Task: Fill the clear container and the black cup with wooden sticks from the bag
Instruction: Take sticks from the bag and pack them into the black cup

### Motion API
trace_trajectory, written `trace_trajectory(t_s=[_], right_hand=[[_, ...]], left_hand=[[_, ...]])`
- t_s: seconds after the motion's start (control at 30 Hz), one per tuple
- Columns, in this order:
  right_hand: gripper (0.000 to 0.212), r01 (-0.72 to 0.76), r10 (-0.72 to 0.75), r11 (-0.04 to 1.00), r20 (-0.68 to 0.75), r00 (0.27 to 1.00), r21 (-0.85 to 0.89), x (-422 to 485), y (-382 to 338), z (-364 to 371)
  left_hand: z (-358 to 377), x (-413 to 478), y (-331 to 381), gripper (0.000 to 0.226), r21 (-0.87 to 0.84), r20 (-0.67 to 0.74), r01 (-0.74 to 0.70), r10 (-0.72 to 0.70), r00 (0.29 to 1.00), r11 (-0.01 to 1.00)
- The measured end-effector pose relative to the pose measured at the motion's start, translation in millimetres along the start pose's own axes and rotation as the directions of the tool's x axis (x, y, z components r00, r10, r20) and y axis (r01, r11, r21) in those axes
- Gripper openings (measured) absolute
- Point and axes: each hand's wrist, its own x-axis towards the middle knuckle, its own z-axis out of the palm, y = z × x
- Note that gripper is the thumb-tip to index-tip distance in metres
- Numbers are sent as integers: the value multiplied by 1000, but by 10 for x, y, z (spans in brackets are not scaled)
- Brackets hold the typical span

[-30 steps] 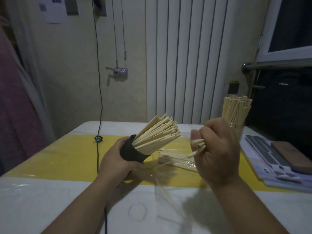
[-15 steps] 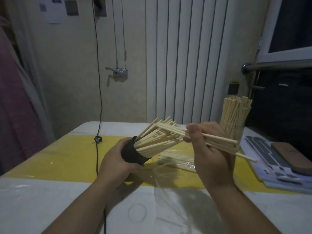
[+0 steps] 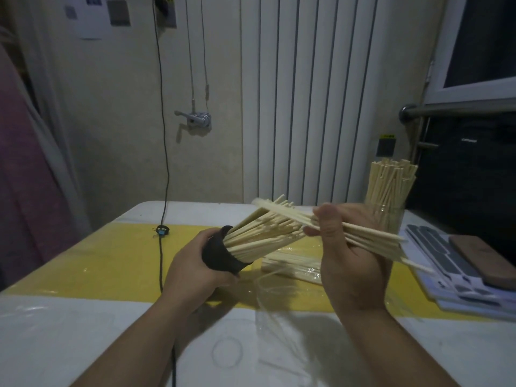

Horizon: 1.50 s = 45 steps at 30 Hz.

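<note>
Sticks sat in three places, taken near to far.

Nearest: a clear bag [image 3: 279, 311] lay slack on the table [image 3: 83, 325], its film towards the person. It looked mostly emptied.

Next, both hands were raised over the table. The left hand [image 3: 192, 263] gripped the black cup [image 3: 223, 256], fingers curled round its wall. The cup was tipped on its side with the mouth up and to the right, likely so that new sticks could slide in lengthwise instead of dropping in end-on. It was already packed, its sticks fanned out past the rim.

The right hand [image 3: 351, 263] pinched a small bundle of sticks [image 3: 368, 238], thumb [image 3: 325, 219] pressed on top and the other fingers curled under. The bundle's far tips lay across the cup's fan, aimed towards the mouth but not in yet. My read is a mid-insert step. A tight cup means the bundle needs wedging in, and strays could slip out.

Behind the hands, a few leftover sticks [image 3: 293, 265] lay flat in the bag's closed end, on the yellow strip [image 3: 97, 255].

Further back on the right stood the clear container [image 3: 391, 219], upright and crammed full, so it looked done.

All the sticks were pale, thin and straight, of equal length, with blunt cut ends.

Far side: a black cable [image 3: 164, 163] ran down the wall.
</note>
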Motion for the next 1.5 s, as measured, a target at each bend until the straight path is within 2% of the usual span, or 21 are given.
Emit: trace_trajectory(t_s=[0.07,0.27,0.5,0.6,0.67,0.73,0.83,0.93,1.03,1.13,1.2,1.27,1.33,1.43,1.5], right_hand=[[31,-95,89,993,86,992,68,-10,-17,38],[26,-376,366,926,215,906,9,14,31,38],[29,-482,475,876,235,848,-33,9,180,96],[21,-564,528,825,405,746,-36,9,218,86],[22,-641,548,763,448,707,78,16,211,74],[16,-690,603,694,356,714,206,54,211,49],[20,-632,596,764,233,769,131,57,233,47],[2,-585,556,811,289,779,20,0,205,97],[30,-556,528,830,260,808,42,-19,189,68],[34,-505,472,847,201,858,166,8,144,31],[41,-486,446,864,243,861,135,-1,153,58],[50,-424,398,906,345,850,0,-46,182,102],[46,-356,368,928,404,838,-107,-63,205,117],[36,-347,354,933,420,836,-96,-34,203,76],[38,-331,322,942,417,850,-52,-41,180,60]], left_hand=[[0,-4,8,77,0,-2,-1,1,1000,1000],[8,-23,48,84,66,40,-78,75,996,995],[-1,-14,44,87,94,37,-104,101,994,990],[3,-9,26,85,95,42,-103,100,994,990],[7,-5,18,83,101,39,-96,92,995,990],[12,3,15,83,99,37,-92,89,995,991],[6,7,15,83,92,38,-90,87,996,992],[6,-3,28,82,95,41,-95,91,995,991],[10,-8,43,84,86,33,-95,92,995,992],[7,-10,57,86,87,26,-86,84,996,992],[7,-10,54,86,86,24,-79,77,997,993],[8,-10,45,85,80,25,-74,72,997,994],[11,-5,36,84,77,24,-71,70,997,994],[13,-2,33,83,84,21,-64,63,998,994],[13,-3,33,84,95,24,-68,66,998,993]])
